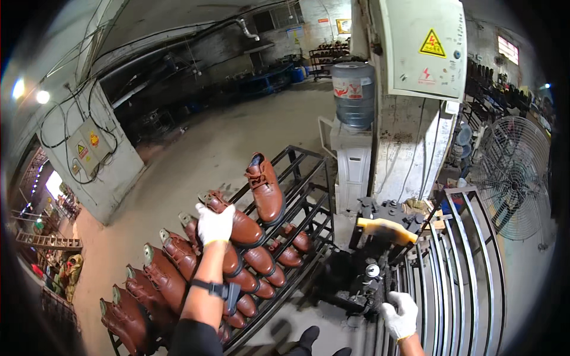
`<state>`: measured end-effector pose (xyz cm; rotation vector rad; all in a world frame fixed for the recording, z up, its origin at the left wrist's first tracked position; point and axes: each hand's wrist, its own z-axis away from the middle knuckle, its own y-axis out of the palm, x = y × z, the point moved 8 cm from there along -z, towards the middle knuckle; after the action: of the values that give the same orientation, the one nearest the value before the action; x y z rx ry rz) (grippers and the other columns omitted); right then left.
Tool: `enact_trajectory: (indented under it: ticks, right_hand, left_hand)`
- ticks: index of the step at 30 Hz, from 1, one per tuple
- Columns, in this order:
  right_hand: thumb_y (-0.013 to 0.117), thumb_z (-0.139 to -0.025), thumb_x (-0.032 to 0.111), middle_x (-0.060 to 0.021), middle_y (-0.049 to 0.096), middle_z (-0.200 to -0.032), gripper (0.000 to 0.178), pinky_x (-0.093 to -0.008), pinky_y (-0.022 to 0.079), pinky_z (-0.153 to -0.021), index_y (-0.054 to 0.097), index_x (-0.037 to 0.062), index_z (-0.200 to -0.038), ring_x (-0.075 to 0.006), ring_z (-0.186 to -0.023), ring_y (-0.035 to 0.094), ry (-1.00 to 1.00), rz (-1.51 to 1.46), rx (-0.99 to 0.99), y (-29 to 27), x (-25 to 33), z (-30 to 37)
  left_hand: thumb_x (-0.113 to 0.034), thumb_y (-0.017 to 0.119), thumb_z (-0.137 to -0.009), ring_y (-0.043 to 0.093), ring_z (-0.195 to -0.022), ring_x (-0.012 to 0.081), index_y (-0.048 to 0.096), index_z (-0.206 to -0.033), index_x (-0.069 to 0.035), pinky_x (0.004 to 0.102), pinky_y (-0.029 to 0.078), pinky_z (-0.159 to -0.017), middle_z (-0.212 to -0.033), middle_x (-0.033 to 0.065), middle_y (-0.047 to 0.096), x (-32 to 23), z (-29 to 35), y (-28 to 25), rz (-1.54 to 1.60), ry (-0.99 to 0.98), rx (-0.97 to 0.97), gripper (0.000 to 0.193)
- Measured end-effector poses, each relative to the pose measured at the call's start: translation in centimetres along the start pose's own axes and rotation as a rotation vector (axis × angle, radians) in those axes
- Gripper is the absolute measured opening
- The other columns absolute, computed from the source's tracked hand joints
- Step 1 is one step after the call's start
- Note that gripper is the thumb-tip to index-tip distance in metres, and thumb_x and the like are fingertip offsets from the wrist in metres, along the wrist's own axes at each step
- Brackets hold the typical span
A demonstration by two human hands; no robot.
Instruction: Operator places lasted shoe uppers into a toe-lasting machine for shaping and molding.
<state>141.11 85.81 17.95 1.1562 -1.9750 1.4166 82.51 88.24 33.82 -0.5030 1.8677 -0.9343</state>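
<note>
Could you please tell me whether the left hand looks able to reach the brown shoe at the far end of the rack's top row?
Probably yes: the gloved left hand is at the neighbouring shoe, and the way over it to the far-end shoe looks free.

The left hand [215, 224] partly hides the brown shoes [242, 230] under it; its grip is unclear. The lower edge cuts off the black sleeve [193, 339].

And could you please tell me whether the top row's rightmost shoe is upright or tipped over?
Upright: the brown shoe has its laces facing up and its dark sole underneath.
</note>
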Motion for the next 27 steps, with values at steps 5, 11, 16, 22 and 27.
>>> enact_trajectory:
  ticks: [5,11,16,22,27]
  right_hand:
    - [0.082,-0.081,0.018,-0.0171,0.075,-0.098,0.029,-0.0426,0.059,-0.086,0.077,0.0048,-0.107,-0.0352,-0.092,0.074,0.003,-0.073,0.157,10.1,3.1,0.7]
    - [0.083,-0.089,0.015,-0.0095,0.078,-0.106,0.036,-0.0307,0.057,-0.093,0.074,-0.0012,-0.120,-0.0166,-0.098,0.072,0.513,-0.589,0.457,19.7,3.7,3.4]
    - [0.081,-0.092,0.002,-0.0090,0.056,-0.137,0.093,-0.0367,0.053,-0.103,0.025,0.0038,-0.166,-0.0178,-0.122,0.056,0.409,-1.283,0.559,23.3,9.4,-1.4]
    - [0.097,-0.077,0.027,-0.0202,0.043,-0.160,0.129,-0.0444,0.045,-0.115,0.010,0.0035,-0.170,-0.0289,-0.143,0.047,0.015,-1.064,0.303,14.5,16.4,-8.4]
    - [0.094,-0.073,0.020,-0.0175,0.061,-0.140,0.104,-0.0371,0.048,-0.111,0.039,-0.0049,-0.158,-0.0247,-0.127,0.061,0.269,-0.428,0.015,8.9,6.1,-4.8]
  left_hand:
    - [-0.045,0.088,-0.067,0.064,-0.128,0.0460,0.042,-0.152,0.008,0.0486,0.051,-0.110,-0.143,0.0330,0.060,2.4,-5.1,3.3,0.146,-0.383,-0.108,0.110]
    - [-0.028,0.082,-0.072,0.068,-0.116,0.0319,0.068,-0.120,0.009,0.0428,0.052,-0.103,-0.132,0.0240,0.068,8.5,-7.5,4.5,0.789,-0.445,-0.098,0.062]
    - [-0.017,0.068,-0.090,0.066,-0.106,0.0306,0.066,-0.127,0.004,0.0379,0.050,-0.101,-0.120,0.0139,0.069,7.1,-0.3,9.3,1.663,-0.271,0.264,0.042]
    - [-0.013,0.054,-0.093,0.056,-0.072,0.0186,0.053,-0.088,-0.010,0.0375,0.050,-0.072,-0.083,0.0041,0.057,9.5,17.5,14.1,1.615,-0.410,0.919,0.006]
    - [-0.018,0.071,-0.098,0.059,-0.092,0.0072,0.059,-0.107,-0.018,0.0285,0.052,-0.086,-0.099,-0.0058,0.061,7.3,37.5,18.5,1.331,-0.703,1.111,0.015]
